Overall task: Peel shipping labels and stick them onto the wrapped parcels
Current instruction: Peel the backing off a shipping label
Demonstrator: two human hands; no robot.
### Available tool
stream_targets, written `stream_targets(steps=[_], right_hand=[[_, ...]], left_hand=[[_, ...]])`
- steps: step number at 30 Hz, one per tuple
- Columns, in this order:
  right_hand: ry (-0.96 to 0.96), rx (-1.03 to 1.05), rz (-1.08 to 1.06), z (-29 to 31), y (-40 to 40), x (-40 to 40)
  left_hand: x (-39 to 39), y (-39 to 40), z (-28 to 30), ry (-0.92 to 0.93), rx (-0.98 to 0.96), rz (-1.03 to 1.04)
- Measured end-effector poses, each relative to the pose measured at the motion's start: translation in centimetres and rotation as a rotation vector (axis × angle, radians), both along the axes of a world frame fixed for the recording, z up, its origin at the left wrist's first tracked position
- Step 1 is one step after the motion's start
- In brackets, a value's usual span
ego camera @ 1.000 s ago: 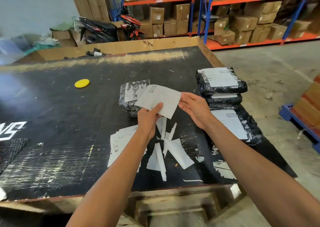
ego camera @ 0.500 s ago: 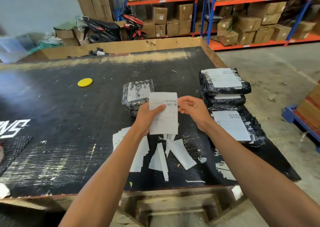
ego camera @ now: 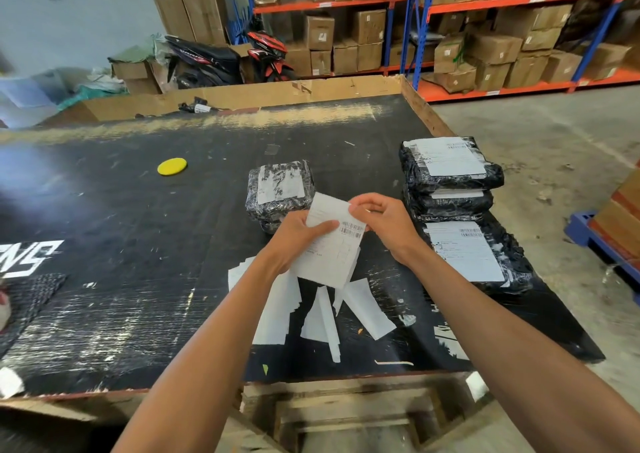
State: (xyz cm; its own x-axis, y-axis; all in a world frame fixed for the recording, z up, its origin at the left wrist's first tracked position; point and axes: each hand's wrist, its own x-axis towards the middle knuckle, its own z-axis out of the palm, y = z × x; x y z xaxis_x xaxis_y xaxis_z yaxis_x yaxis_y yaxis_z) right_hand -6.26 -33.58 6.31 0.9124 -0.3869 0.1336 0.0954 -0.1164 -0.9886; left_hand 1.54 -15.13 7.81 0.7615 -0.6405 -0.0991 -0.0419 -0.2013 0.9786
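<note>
A white shipping label [ego camera: 329, 251] with a barcode is held above the black table [ego camera: 138, 244]. My left hand [ego camera: 294, 238] grips its left side with the thumb across the front. My right hand [ego camera: 384, 220] pinches its upper right corner. Just behind the label lies a small black wrapped parcel [ego camera: 280, 193] with a worn label on top. To the right stands a stack of black wrapped parcels [ego camera: 450, 175] with labels, and a flatter labelled parcel [ego camera: 478, 255] lies nearer me.
Peeled white backing strips [ego camera: 346, 314] and a pile of labels [ego camera: 273, 300] lie on the table below my hands. A yellow disc [ego camera: 172, 167] sits at the far left. Shelves of cardboard boxes [ego camera: 485, 47] and a motorbike [ego camera: 214, 61] stand behind. A blue pallet [ego camera: 595, 234] is on the floor right.
The label was turned from a tilted flat hold to upright, barcode toward me, and came nearer. My right hand has moved to pinch its upper right corner.
</note>
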Motion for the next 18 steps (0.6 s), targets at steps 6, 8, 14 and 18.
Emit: stream_targets(steps=[6,8,14,18], right_hand=[[0.096,-0.010,0.103,-0.5,0.1,-0.2],[0.152,0.047,0.197,-0.4,0.4,-0.4],[0.209,0.059,0.252,-0.2,0.5,-1.2],[0.209,0.055,0.222,-0.2,0.5,-1.2]], left_hand=[[1.3,-0.9,0.2,-0.432,0.193,0.168],[1.3,-1.4,0.0,-0.566,0.276,0.159],[1.3,-1.5,0.1,-0.715,0.365,0.052],[1.3,-1.4,0.2,-0.723,0.357,0.004]])
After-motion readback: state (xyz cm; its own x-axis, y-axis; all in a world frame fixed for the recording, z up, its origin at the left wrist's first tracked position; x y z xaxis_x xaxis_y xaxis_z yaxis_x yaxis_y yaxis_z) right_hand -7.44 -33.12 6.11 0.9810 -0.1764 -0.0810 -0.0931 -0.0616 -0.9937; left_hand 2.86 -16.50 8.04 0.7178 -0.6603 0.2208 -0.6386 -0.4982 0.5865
